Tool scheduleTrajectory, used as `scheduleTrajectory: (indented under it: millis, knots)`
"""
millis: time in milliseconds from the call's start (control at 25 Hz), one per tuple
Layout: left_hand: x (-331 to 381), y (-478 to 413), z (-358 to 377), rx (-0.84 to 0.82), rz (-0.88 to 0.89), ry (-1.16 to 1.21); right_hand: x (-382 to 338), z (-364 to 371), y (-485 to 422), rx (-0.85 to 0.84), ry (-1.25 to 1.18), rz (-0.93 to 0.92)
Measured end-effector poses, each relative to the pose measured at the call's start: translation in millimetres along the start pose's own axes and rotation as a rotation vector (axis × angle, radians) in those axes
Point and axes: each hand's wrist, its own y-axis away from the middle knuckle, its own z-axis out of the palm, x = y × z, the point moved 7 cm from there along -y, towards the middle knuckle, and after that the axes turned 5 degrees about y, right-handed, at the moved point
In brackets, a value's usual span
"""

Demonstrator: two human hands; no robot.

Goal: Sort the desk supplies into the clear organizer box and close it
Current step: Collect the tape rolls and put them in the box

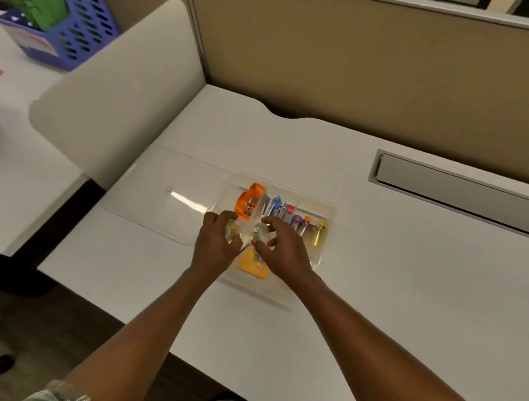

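Two hands meet over the clear organizer box (329, 206), which sits open near the middle of the white desk (394, 277), its transparent lid (167, 187) lying flat to its left. The left hand (216, 246) curls its fingers around a greenish clear piece (232, 229), and the right hand (284, 250) pinches a green-dotted clear piece (259, 232) between thumb and fingertips. Both pieces are small, blurred and half covered by fingers, so what they are cannot be told, nor whether they touch. Inside the box, an orange stapler-like tool (250, 197) lies in the far left compartment, pens (276, 206) beside it, and capped coloured tubes (310, 229) further right. A yellow-orange pad (250, 265) in the near compartment is largely hidden under the right hand, and something multicoloured on it is too smeared to read. A blue perforated basket (82, 31) is cut off at the top left.
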Motion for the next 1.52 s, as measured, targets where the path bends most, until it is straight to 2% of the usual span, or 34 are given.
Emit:
scheduleTrajectory:
  millis: [240,600,800,1000,1120,1240,1360,1520]
  knots:
    - [-43.7,-7.3,-9.1,-0.120,-0.052,-0.099,-28.5,49.8,-26.5,-0.095,0.132,-0.066]
    - [-59.6,-7.6,-15.2,-0.071,-0.015,-0.081,-33.2,71.9,-46.0,-0.079,0.325,-0.081]
    - [-56.4,-18.6,-17.6,-0.069,0.020,-0.030,-26.3,78.9,-48.0,-0.092,0.352,-0.086]
    - [-55.9,-30.6,-11.7,-0.138,0.083,-0.107,-20.4,70.0,-48.1,-0.056,0.319,-0.059]
    - [-58.2,-35.4,-14.7,-0.092,0.096,-0.087,-16.4,58.2,-48.3,-0.027,0.297,-0.046]
    - [-69.7,-40.8,-27.5,0.060,0.045,-0.008,-5.4,44.0,-48.2,0.016,0.269,-0.016]
    - [-94.0,-45.0,-38.5,0.187,-0.099,0.070,7.1,32.7,-43.9,0.058,0.272,0.009]
    - [-128.3,-46.0,-38.5,0.140,-0.230,0.019,26.6,4.6,-33.8,0.239,0.428,0.054]
